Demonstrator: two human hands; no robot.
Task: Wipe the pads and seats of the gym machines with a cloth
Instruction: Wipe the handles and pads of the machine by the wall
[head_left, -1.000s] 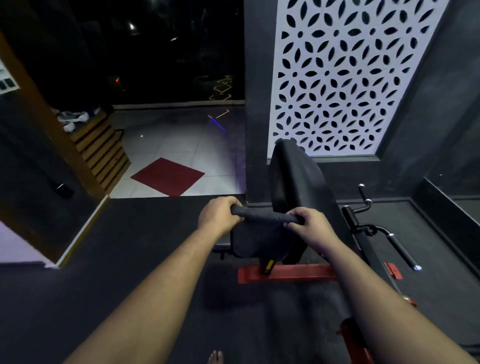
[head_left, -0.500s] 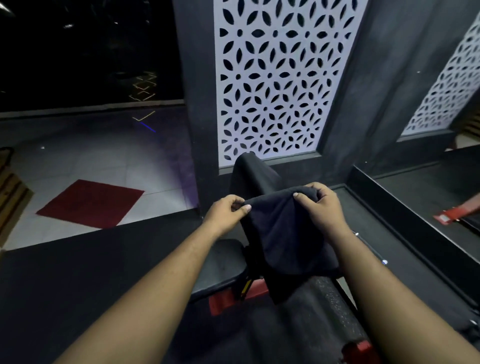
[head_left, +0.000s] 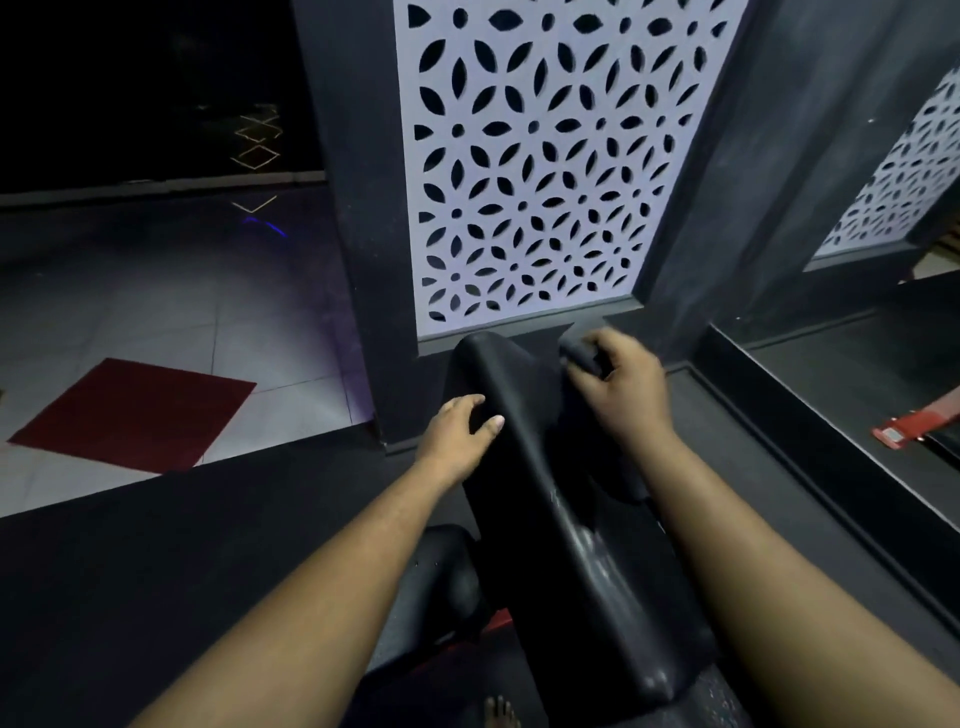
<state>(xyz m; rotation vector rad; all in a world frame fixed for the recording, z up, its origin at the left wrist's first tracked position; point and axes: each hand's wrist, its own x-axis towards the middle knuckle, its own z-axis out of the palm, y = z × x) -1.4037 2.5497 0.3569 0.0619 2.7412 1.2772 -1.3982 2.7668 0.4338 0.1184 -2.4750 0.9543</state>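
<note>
L hand (head_left: 460, 434) flat, steadying back pad (head_left: 540, 499); R hand (head_left: 621, 387) prob. clenching dark cloth (head_left: 576, 356), so wipe w/ long top-down strokes.

Both forearms bare to the frame edge, no sleeves in view. Left hand (head_left: 460, 434): no glove, ring, watch or band visible; thumbnail short. Right hand (head_left: 621, 387): also ungloved, wrist bare, slightly blurred. Bare foot (head_left: 500, 712) at bottom edge, toes showing, no shoe or sock.
</note>
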